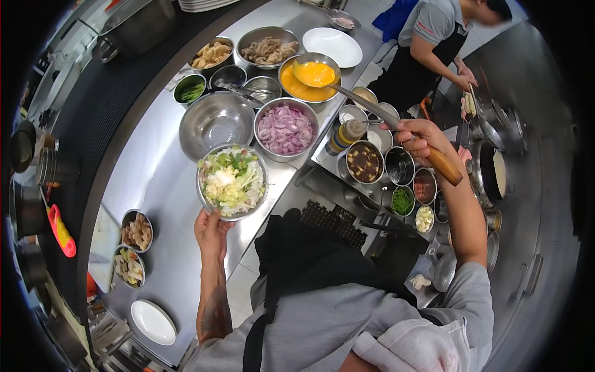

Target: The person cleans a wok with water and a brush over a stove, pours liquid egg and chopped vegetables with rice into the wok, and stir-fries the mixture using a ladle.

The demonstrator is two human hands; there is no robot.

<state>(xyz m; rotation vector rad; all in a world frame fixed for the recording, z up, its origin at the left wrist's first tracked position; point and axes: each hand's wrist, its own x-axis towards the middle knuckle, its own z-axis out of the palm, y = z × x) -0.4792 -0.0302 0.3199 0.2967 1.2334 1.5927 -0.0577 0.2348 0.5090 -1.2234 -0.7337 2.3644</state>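
Observation:
My left hand grips the near rim of a metal bowl that holds rice and chopped greens. In my right hand is the wooden handle of a long metal ladle. The ladle's bowl, filled with beaten egg, is over a metal bowl of the same yellow egg. Between the two bowls sits one of sliced red onions, and beside it a wide, empty metal bowl.
A co-worker stands at the stove, upper right, near a wok. Containers of dark sauce and chopped green herbs line the side counter. White oval plates and bowls of fried food stand on the steel table.

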